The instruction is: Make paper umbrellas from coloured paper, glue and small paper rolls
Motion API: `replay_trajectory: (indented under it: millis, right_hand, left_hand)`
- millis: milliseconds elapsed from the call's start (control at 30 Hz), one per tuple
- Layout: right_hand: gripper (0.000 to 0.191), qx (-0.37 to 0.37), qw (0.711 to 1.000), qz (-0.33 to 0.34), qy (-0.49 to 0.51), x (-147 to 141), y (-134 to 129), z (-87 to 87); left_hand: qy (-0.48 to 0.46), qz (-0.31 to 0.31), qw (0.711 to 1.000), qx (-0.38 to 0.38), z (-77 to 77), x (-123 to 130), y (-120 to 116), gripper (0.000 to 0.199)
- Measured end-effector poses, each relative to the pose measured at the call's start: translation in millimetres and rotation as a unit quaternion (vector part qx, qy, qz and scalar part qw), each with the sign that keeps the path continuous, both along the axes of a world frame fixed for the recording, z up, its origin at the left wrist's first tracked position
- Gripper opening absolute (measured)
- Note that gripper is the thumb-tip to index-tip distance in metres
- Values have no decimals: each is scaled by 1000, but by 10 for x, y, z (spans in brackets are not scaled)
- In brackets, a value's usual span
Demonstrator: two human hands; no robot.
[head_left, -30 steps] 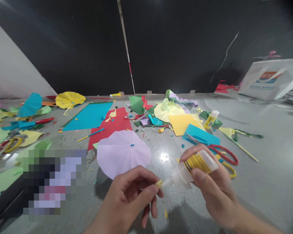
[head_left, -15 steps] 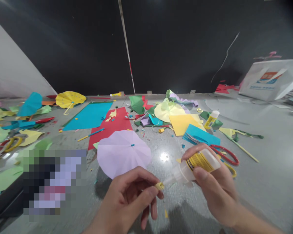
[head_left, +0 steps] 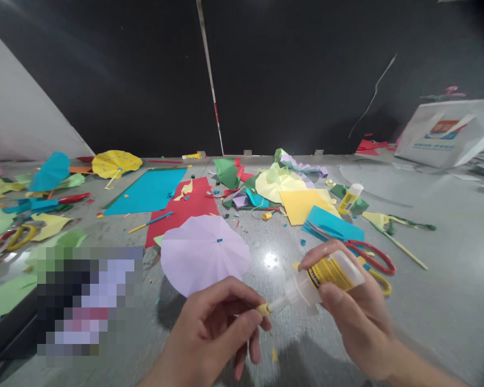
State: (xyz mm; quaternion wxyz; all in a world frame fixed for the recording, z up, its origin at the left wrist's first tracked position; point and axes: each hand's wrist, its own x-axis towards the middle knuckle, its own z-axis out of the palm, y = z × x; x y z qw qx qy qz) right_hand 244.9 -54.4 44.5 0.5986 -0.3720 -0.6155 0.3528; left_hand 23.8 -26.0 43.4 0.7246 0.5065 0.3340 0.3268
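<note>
As the left hand (head_left: 214,325) pinches a yellow roll (head_left: 263,309), the right hand (head_left: 358,317) grips a bottle (head_left: 333,273) aimed leftward at it

"What has changed?"
"The right hand (head_left: 357,317) has brought the nozzle (head_left: 281,302) of the bottle (head_left: 335,272) back against the small yellow paper roll (head_left: 263,309)."
"And the roll?"
"Its hollow end, clear half a second ago, barely shows."

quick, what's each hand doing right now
Left hand: closed, pinching a small yellow roll.
Right hand: closed around a squeeze bottle, nozzle toward that roll.
</note>
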Motion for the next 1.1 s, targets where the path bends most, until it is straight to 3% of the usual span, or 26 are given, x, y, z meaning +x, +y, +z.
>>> replay_trajectory:
  millis: [200, 433, 567, 733, 900, 1100]
  right_hand:
    - [19, 7, 994, -69, 84, -23, 46, -49]
    - [21, -58, 985, -23, 158, 34, 307, 85]
    - [31, -112, 989, -48, 82, 127, 506, 8]
    - [30, -122, 989, -62, -52, 216, 721, -336]
    - [24, -103, 971, -113, -182, 256, 864, -637]
    - [24, -25, 946, -189, -263, 257, 888, -638]
  left_hand:
    - [-15, -8, 1000, -2, -12, -31, -20, 27]
    - [-42, -5, 999, 11, -21, -45, 2, 23]
    - [-56, -12, 998, 6, -57, -72, 11, 21]
    - [-69, -13, 997, 18, -108, -155, 16, 18]
    - [-68, 4, 997, 35, -115, -225, 30, 22]
    - [-71, 26, 996, 56, -89, -248, 35, 22]
